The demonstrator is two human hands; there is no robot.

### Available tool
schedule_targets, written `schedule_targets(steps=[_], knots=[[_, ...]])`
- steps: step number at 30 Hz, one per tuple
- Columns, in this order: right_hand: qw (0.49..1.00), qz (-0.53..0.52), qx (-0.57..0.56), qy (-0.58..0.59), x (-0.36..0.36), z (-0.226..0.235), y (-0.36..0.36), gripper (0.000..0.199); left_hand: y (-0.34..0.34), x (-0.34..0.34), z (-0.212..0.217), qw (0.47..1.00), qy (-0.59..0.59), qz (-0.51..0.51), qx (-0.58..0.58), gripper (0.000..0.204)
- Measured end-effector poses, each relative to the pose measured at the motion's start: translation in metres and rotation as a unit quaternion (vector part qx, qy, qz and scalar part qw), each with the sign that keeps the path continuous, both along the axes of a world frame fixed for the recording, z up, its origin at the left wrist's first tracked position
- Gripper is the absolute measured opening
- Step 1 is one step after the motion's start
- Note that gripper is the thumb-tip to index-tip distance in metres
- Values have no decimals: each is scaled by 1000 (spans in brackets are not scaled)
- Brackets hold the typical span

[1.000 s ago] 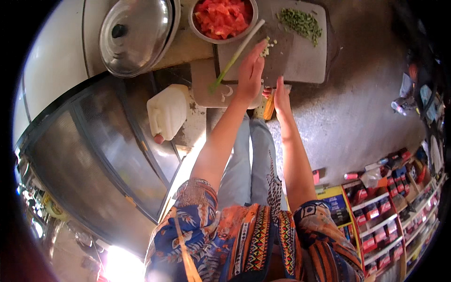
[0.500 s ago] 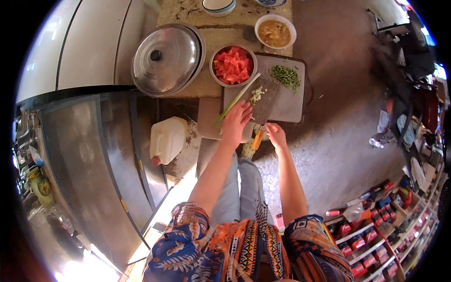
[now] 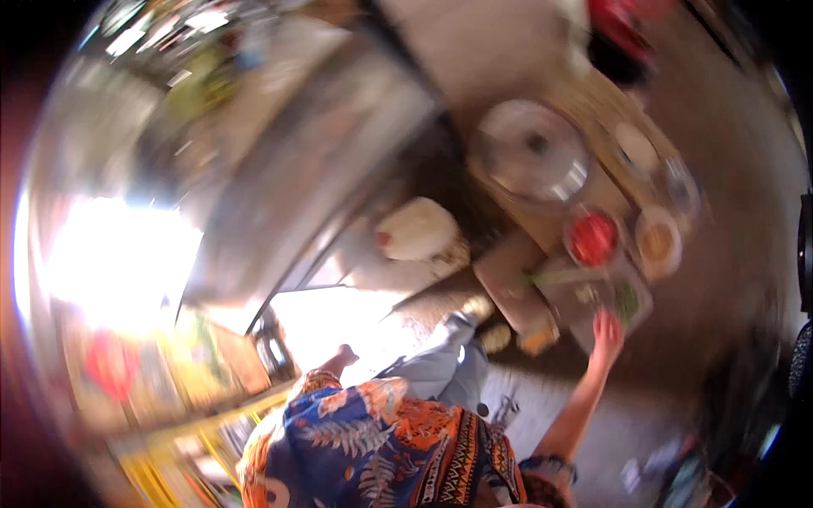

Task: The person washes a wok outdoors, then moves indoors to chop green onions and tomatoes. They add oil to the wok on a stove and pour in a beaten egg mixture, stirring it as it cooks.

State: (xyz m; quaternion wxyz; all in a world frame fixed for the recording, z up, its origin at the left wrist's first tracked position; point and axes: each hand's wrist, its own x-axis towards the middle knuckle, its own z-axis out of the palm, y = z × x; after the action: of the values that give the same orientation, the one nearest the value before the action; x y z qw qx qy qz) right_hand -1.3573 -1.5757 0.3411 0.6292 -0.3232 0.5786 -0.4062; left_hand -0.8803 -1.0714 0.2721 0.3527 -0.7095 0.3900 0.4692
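Observation:
The whole view is smeared by motion. My right hand (image 3: pixel 607 334) is at the near edge of the cutting board (image 3: pixel 580 334), close to the chopped green pieces (image 3: pixel 627 300). Its fingers are too blurred to show a grip. A long green-white stalk (image 3: pixel 563 276) lies across the board's left part, beside small pale chopped bits (image 3: pixel 586 294). An orange handle-like shape (image 3: pixel 539 339) sits below the board, apart from my right hand. Down by my left side, away from the board, is my left hand (image 3: pixel 342 356); its fingers are smeared too.
Beyond the board stand a bowl of red chunks (image 3: pixel 593 239), a bowl of brownish food (image 3: pixel 658 243) and a large lidded metal pan (image 3: pixel 532 152). A whitish jug (image 3: pixel 419 229) stands left of the table. Yellow-edged shelving (image 3: pixel 152 440) is at lower left.
My view has swung to the left. My left hand has left the stalk and dropped back toward my left side. My right hand has moved from beside the orange handle to the board.

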Motion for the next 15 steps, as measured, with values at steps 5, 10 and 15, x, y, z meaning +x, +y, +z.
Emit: schedule_targets(steps=[5,10,15], knots=[[946,273,-54,168,50,25,60,13,132,-2,23,938,-49,342,6,29],[866,482,-29,132,100,119,88,13,146,-13,53,740,-20,668,-76,28],[600,461,-317,573,151,166,103,21,128,14,119,861,23,501,-80,32]])
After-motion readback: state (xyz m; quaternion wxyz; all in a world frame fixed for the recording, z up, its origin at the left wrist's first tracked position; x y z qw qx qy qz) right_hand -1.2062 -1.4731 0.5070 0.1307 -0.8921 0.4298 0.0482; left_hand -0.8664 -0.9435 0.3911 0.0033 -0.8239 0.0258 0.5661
